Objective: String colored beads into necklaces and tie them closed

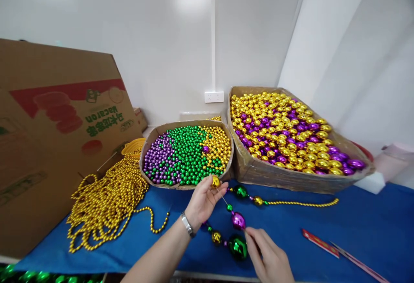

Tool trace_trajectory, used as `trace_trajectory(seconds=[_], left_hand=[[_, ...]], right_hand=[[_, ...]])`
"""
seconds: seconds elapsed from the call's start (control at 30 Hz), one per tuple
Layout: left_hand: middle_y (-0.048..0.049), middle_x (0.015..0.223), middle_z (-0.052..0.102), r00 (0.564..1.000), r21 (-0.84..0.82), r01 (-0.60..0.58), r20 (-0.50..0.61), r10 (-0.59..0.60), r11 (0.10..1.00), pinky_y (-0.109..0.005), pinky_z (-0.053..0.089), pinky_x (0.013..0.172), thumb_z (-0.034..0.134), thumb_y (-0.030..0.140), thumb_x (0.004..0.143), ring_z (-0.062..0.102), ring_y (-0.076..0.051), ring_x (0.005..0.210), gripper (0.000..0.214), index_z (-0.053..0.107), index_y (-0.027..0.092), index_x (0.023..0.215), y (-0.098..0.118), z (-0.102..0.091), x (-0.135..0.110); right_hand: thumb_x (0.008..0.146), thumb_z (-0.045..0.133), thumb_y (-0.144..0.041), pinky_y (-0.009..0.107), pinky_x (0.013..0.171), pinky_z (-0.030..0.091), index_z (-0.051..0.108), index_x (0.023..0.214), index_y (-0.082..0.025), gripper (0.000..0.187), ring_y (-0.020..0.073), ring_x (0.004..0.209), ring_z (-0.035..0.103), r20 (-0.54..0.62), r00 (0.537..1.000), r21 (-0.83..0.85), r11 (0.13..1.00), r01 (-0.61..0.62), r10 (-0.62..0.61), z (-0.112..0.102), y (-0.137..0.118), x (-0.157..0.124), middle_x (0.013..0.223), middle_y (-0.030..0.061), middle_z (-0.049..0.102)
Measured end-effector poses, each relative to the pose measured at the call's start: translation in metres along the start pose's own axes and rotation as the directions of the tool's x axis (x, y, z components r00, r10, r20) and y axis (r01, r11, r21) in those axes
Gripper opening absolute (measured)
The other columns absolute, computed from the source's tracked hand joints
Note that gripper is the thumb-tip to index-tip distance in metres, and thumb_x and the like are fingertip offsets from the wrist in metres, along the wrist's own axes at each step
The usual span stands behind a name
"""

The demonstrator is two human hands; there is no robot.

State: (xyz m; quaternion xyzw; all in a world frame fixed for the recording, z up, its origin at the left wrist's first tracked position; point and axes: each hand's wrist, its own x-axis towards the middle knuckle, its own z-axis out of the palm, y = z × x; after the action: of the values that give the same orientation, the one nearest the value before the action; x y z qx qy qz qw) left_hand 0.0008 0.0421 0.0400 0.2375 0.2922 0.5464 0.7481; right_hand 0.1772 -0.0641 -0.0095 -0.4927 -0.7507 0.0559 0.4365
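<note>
My left hand [207, 199] pinches a gold bead [215, 182] just in front of the box of small beads. From there a thin needle or wire runs down through a small green bead [229, 207] to a large purple bead [238, 221]. Just below that purple bead, my right hand [267, 250] has its fingers closed on the strand; the exact grip is partly hidden. A large green bead [237, 247] and a gold bead [216, 237] on the strand lie beneath. Beyond my left hand, the strand continues with another green bead [241, 191] and a gold chain [302, 204].
A carton of small purple, green and gold beads [187, 153] stands ahead. To its right is a larger carton [255, 173] of gold and purple beads. Gold bead chains [110, 201] pile at left beside a tall cardboard box [58, 145]. Scissors [359, 261] and a red packet [320, 243] lie right.
</note>
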Motion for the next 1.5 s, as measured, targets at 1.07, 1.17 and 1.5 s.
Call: trace_trajectory(seconds=[1.07, 1.17, 1.5], left_hand=[[-0.0061, 0.094, 0.063, 0.971, 0.335, -0.237, 0.121, 0.207, 0.912, -0.025, 0.046, 0.072, 0.074, 0.028, 0.07, 0.06, -0.015, 0.082, 0.032, 0.059, 0.018, 0.097, -0.018, 0.015, -0.034], [-0.0089, 0.101, 0.063, 0.953, 0.484, -0.272, 0.257, 0.162, 0.832, -0.027, 0.047, 0.077, 0.071, 0.027, 0.072, 0.06, -0.018, 0.09, 0.038, 0.058, 0.019, 0.107, -0.015, 0.016, -0.04], [-0.0082, 0.095, 0.067, 0.888, 0.916, 0.009, 0.176, 0.425, -0.4, -0.032, 0.045, 0.082, 0.048, 0.02, 0.084, 0.061, -0.021, 0.09, 0.017, 0.062, 0.019, 0.094, 0.109, -0.083, 0.004]], right_hand=[[0.081, 0.056, -0.054, 0.028, 0.065, 0.056, 0.054, 0.105, -0.02, 0.042, 0.0183, 0.068, 0.068, 0.27, 0.809, 0.622, 0.546, -0.561, 0.522, 0.016, 0.02, -0.009, 0.083, 0.0054, 0.069], [0.076, 0.064, -0.051, 0.028, 0.064, 0.055, 0.052, 0.108, -0.021, 0.046, 0.0178, 0.068, 0.067, 0.294, 0.769, 0.716, 0.403, -0.57, 0.568, 0.021, 0.024, -0.006, 0.085, 0.0041, 0.068], [0.073, 0.067, -0.048, 0.029, 0.063, 0.055, 0.053, 0.108, -0.021, 0.047, 0.0189, 0.068, 0.065, 0.321, 0.72, 0.719, 0.337, -0.608, 0.615, 0.013, 0.037, -0.014, 0.088, 0.0052, 0.067]])
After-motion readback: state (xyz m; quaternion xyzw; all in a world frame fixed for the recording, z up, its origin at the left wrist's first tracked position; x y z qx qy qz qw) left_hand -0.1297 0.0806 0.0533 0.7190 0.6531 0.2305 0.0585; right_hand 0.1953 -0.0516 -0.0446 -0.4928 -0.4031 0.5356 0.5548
